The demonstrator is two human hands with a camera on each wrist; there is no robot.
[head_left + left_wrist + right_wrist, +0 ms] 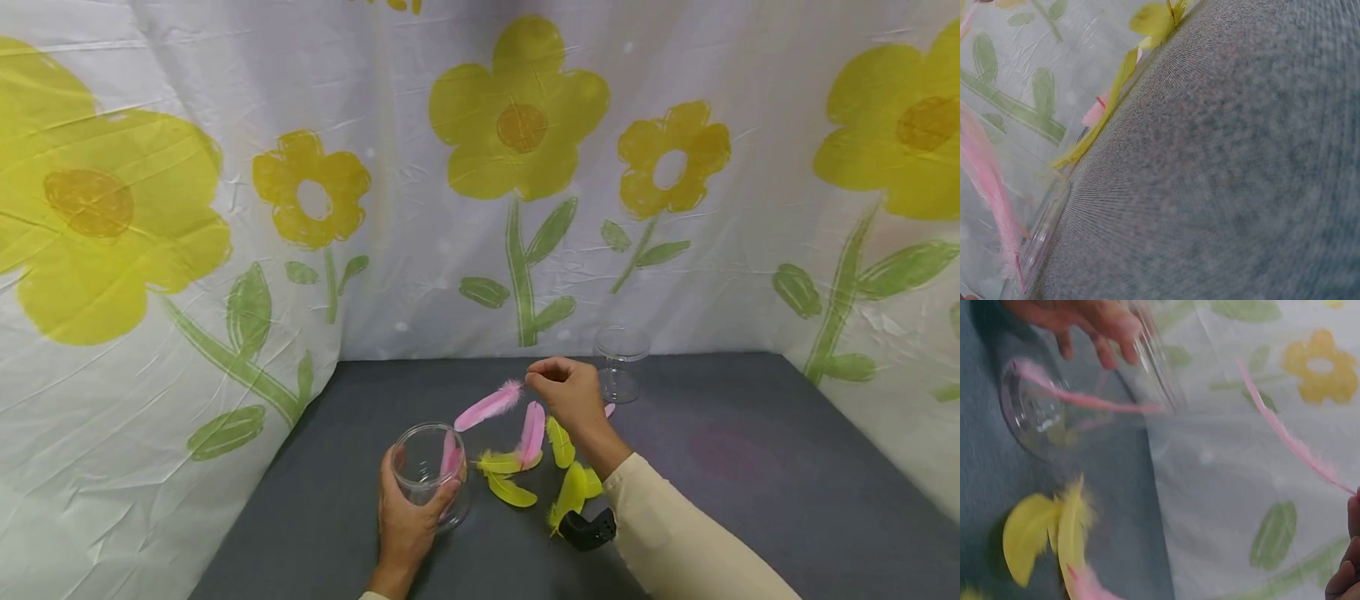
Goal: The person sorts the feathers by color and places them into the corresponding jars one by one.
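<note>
My left hand grips a clear plastic jar low on the table, its open mouth facing up. Inside leans a pink feather, also visible through the wall in the right wrist view. Above and to the right, my right hand pinches another pink feather by its quill end; its tip points left, near the jar's rim. On the table between and below the hands lie a pink feather and several yellow feathers.
A second clear jar stands at the back, behind the right hand, with a bit of pink feather near it. A black wrist camera sits at the right sleeve. Flower-printed cloth borders the grey table.
</note>
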